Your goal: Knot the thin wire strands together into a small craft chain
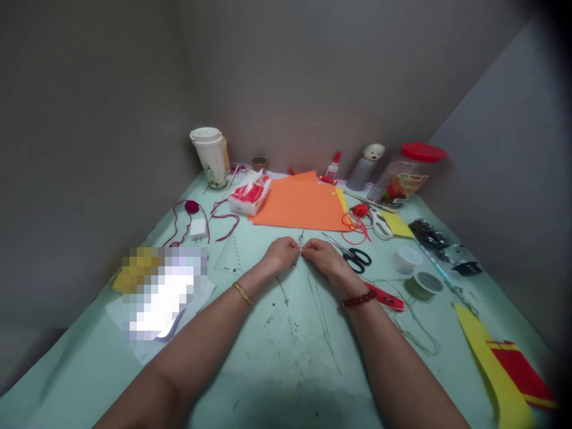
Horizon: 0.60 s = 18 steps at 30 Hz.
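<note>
Beaded cord (300,243) is being pinched between the fingertips of the left hand (280,255) and the right hand (322,256), its thin, wiry strands trailing down across the matte pale green desk (84,363). Black-handled steel scissors (355,259) are lying just beside the right hand, and a clear plastic ruler (229,256) is lying near the left. Farther out, a flat orange craft sheet (300,205) is spreading beside a tangled loop of red cord (355,229).
</note>
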{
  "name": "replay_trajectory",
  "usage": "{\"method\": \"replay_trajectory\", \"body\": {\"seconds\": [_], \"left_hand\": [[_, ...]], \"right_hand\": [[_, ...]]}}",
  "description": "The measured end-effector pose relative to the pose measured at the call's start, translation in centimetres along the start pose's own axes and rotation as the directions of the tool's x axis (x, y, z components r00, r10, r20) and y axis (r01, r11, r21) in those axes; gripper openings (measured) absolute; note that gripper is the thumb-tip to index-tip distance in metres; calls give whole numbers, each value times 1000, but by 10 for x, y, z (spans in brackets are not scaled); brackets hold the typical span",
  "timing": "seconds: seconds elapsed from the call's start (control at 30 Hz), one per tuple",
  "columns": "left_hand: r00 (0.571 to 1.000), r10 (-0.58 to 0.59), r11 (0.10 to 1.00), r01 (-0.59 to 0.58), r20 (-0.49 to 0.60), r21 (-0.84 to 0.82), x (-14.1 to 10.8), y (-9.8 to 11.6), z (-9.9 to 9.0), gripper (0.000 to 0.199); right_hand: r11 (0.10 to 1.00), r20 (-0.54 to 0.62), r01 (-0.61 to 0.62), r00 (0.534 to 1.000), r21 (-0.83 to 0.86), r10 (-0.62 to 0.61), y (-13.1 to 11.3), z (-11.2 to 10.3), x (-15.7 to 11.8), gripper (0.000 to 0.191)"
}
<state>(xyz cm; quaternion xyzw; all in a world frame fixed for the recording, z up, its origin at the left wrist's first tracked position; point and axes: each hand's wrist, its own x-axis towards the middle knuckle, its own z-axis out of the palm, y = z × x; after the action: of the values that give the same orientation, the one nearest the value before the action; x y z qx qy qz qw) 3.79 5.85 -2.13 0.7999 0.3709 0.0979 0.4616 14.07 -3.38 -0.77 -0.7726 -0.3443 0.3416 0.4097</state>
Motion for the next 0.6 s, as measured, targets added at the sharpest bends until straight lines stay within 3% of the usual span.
{"method": "replay_trajectory", "body": {"seconds": [0.17, 0.6], "left_hand": [[1000, -2, 1000, 2, -10, 14, 0, 0, 0, 14], [1000, -11, 1000, 10, -20, -8, 3, -5, 4, 14]], "right_hand": [[1000, -9, 21, 1000, -7, -21, 4, 2, 2, 7], [998, 31, -58, 998, 14, 57, -5, -3, -4, 10]]}}
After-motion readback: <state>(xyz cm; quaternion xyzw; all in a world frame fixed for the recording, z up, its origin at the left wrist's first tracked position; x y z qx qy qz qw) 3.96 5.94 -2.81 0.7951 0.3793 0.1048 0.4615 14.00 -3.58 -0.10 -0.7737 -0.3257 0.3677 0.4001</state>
